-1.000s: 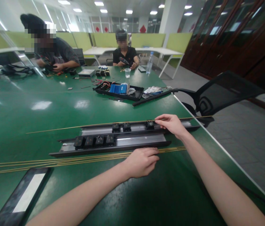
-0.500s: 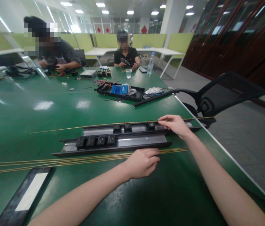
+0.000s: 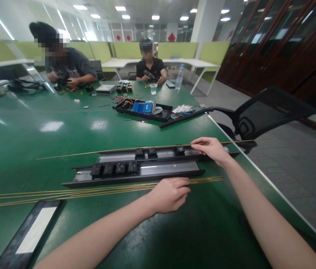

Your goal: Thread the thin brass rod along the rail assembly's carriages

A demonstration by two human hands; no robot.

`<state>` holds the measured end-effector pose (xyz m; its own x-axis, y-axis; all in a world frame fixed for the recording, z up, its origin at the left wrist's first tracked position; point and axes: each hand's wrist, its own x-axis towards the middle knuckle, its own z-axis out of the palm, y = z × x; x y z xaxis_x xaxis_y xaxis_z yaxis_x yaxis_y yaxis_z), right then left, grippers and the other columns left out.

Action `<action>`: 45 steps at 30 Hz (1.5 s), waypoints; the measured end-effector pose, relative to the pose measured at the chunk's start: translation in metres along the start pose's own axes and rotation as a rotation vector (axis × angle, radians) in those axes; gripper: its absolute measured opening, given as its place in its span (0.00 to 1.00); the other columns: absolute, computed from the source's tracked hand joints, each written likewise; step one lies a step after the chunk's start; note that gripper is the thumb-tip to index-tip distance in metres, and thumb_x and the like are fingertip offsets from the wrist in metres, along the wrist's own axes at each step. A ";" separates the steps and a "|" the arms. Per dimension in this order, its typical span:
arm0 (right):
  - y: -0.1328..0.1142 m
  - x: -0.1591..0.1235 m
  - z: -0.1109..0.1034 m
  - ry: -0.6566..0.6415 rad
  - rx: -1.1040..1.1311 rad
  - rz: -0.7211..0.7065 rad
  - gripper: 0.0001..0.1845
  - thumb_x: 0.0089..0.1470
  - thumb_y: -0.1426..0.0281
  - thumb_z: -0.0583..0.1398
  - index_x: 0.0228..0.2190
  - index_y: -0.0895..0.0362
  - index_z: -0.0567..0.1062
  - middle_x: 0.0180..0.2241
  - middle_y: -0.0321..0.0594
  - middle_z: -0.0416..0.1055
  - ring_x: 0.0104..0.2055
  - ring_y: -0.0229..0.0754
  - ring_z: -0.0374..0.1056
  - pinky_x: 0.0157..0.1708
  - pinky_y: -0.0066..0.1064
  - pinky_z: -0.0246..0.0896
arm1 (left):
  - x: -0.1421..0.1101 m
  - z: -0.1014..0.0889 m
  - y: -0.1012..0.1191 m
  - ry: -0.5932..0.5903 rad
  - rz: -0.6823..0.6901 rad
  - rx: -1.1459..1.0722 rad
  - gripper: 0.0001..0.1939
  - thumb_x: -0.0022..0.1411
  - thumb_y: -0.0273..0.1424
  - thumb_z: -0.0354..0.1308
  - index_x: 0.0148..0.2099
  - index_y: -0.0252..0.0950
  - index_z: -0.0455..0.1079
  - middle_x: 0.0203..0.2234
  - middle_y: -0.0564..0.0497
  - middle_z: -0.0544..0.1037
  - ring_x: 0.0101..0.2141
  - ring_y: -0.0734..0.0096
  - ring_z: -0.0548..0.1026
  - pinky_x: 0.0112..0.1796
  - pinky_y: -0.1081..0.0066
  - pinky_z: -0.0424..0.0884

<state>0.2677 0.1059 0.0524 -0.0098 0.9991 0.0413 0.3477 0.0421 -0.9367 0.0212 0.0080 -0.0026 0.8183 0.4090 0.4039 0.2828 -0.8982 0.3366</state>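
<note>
My right hand [image 3: 209,150] pinches a long thin brass-coloured rod [image 3: 104,151] between thumb and fingertips. The rod runs across the far edge of the rear black channel [image 3: 165,152], which holds three small black blocks [image 3: 152,152] spaced apart. Nearer to me lies the front channel [image 3: 169,169], with several black blocks [image 3: 120,169] in its left half. My left hand [image 3: 171,194] rests closed with curled fingers over a loose bundle of similar rods [image 3: 104,191]; whether it grips any is hidden.
At the lower left is a black panel with a pale strip [image 3: 36,229]. Farther off stand a black tray [image 3: 160,114] of wires and a blue part, gloves [image 3: 182,111], a cup [image 3: 153,88] and a bottle [image 3: 179,77]. A chair [image 3: 270,108] is at the right edge. Two people sit across the table.
My right hand has shifted slightly to the right along the rod, which lies nearly as before. The left hand, channels and blocks show no clear movement.
</note>
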 end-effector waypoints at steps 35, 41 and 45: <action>0.013 0.004 -0.025 0.008 -0.032 0.003 0.27 0.37 0.50 0.73 0.33 0.59 0.83 0.20 0.36 0.70 0.22 0.33 0.58 0.20 0.28 0.50 | 0.000 -0.001 0.000 -0.005 0.000 -0.003 0.14 0.70 0.28 0.50 0.51 0.32 0.74 0.56 0.42 0.76 0.59 0.62 0.73 0.60 0.66 0.70; 0.010 0.003 -0.024 0.014 -0.013 0.018 0.26 0.37 0.52 0.74 0.33 0.59 0.83 0.20 0.36 0.71 0.22 0.33 0.59 0.21 0.28 0.50 | 0.000 0.000 0.000 0.009 0.002 -0.008 0.14 0.70 0.28 0.49 0.51 0.33 0.74 0.55 0.43 0.77 0.59 0.62 0.73 0.60 0.65 0.70; 0.011 0.003 -0.025 0.011 -0.013 0.022 0.25 0.38 0.53 0.74 0.33 0.59 0.83 0.20 0.35 0.70 0.22 0.33 0.58 0.21 0.28 0.50 | 0.000 0.000 0.000 0.015 0.006 -0.009 0.14 0.70 0.28 0.49 0.51 0.33 0.74 0.56 0.43 0.76 0.59 0.63 0.73 0.60 0.66 0.70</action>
<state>0.2951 0.1089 0.0514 0.0086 0.9997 0.0250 0.3595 0.0202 -0.9329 0.0209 0.0084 -0.0024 0.8125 0.4063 0.4181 0.2738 -0.8990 0.3418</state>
